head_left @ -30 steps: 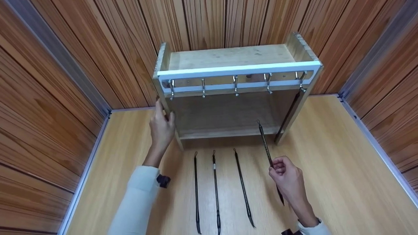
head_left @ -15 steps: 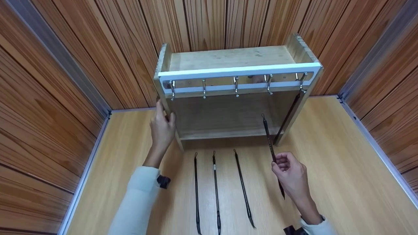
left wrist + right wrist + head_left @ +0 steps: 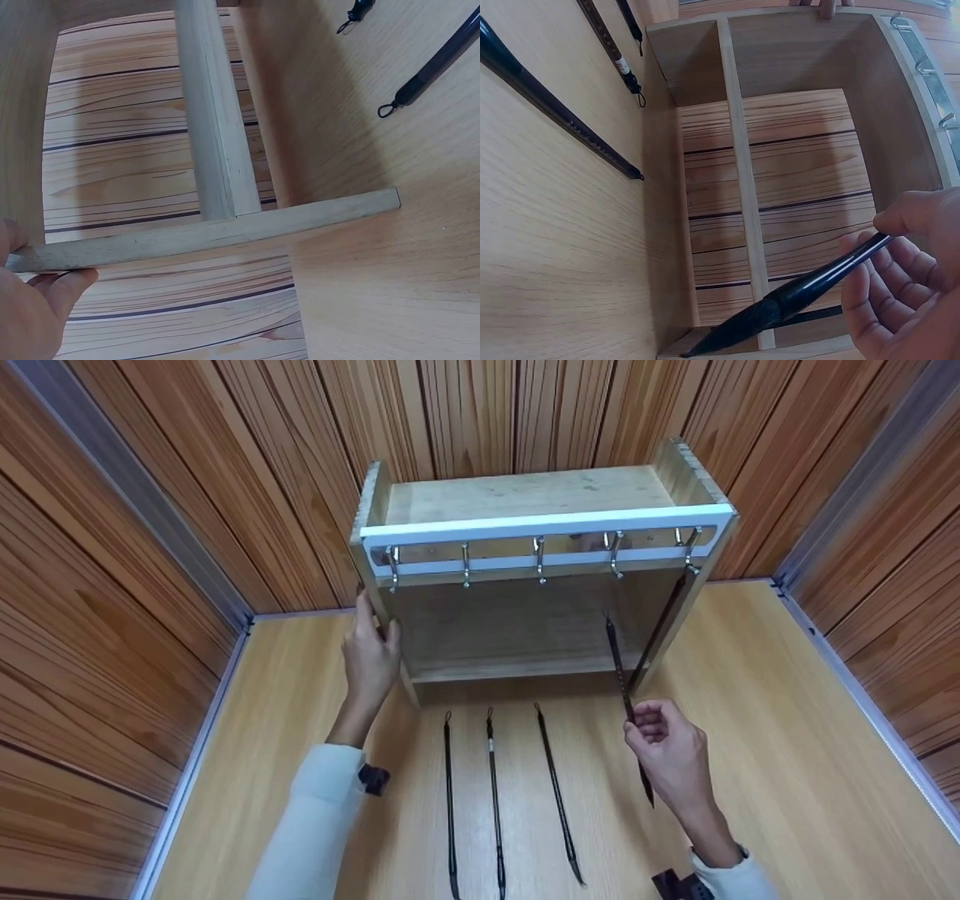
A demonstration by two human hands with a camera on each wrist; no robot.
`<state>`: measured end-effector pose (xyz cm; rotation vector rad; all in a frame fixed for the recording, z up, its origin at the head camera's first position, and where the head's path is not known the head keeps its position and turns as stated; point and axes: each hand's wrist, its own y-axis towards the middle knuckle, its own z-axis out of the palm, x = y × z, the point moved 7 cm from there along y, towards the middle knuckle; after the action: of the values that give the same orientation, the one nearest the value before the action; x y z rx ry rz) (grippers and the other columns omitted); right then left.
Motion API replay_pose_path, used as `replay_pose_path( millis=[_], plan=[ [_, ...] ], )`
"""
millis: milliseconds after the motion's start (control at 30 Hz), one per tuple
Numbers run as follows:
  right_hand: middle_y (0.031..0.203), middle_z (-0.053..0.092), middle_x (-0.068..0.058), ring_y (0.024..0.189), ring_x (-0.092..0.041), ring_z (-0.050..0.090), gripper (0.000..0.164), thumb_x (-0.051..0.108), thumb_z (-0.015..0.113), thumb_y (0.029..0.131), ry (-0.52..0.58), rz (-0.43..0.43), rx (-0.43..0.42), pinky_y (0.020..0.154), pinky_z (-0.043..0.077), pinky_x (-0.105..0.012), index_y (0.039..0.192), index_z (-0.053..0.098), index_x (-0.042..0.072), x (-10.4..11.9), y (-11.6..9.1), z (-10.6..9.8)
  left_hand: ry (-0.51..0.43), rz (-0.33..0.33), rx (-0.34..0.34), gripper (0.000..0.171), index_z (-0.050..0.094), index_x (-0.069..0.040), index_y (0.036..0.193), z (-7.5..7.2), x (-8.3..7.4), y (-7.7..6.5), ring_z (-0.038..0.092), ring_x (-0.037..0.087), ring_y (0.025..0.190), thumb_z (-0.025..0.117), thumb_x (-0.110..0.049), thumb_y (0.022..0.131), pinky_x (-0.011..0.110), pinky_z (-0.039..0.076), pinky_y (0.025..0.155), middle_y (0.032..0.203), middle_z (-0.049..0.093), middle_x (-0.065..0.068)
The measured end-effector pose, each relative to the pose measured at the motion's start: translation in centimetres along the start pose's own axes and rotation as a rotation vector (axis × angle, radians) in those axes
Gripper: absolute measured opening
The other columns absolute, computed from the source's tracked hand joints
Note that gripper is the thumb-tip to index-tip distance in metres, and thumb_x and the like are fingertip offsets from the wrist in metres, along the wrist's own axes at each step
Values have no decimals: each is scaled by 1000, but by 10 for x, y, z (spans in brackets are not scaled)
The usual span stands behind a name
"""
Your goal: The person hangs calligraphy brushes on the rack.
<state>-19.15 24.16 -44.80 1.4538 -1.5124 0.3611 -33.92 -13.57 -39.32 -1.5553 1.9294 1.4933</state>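
Observation:
A wooden rack (image 3: 525, 495) stands at the back, with a white rail of metal hooks along its front. My left hand (image 3: 371, 656) grips the rack's left side panel (image 3: 225, 231), thumb on one face and fingers on the other. Between thumb and fingers, my right hand (image 3: 671, 754) pinches a dark calligraphy brush (image 3: 618, 671), bristles (image 3: 739, 326) down and hanging loop up, in front of the rack's right part. The loop is below the hooks, apart from them. A second calligraphy brush (image 3: 664, 624) hangs from the rightmost hook (image 3: 691, 547).
Three more calligraphy brushes lie on the wooden table, loops toward the rack: a left one (image 3: 450, 802), a middle one with a white band (image 3: 496, 802) and a slanted right one (image 3: 558, 791). Plank-patterned walls (image 3: 472, 420) enclose the table behind and at both sides.
My right hand has moved slightly forward and to the right, raising the calligraphy brush toward the hooks. The left hand has stayed on the side panel.

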Motion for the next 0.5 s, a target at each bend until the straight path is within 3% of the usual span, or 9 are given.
replay_pose_path(
  millis=[133, 333, 500],
  plan=[
    [87, 68, -11, 74, -14, 64, 21, -11, 73, 81, 3, 4, 0, 64, 49, -11, 100, 64, -5, 2, -1, 0, 0, 23, -1, 51, 38, 4, 147, 0, -2, 0, 69, 37, 94, 56, 0, 99, 38, 59, 66, 125, 61, 29],
    [87, 68, -11, 74, -11, 63, 21, -12, 72, 81, 32, -31, -28, 65, 49, -10, 99, 64, -5, 9, 4, -4, 5, 22, -12, 50, 39, 4, 146, 0, -2, 0, 66, 39, 105, 56, 1, 99, 41, 60, 74, 128, 59, 28],
    [85, 68, -11, 72, -8, 63, 21, -13, 71, 80, 57, -62, -55, 64, 50, -11, 98, 63, -6, 15, 11, -10, 26, 48, -32, 51, 39, 7, 146, -2, -2, 0, 68, 35, 90, 57, 1, 98, 39, 57, 62, 124, 59, 28]
  ],
)
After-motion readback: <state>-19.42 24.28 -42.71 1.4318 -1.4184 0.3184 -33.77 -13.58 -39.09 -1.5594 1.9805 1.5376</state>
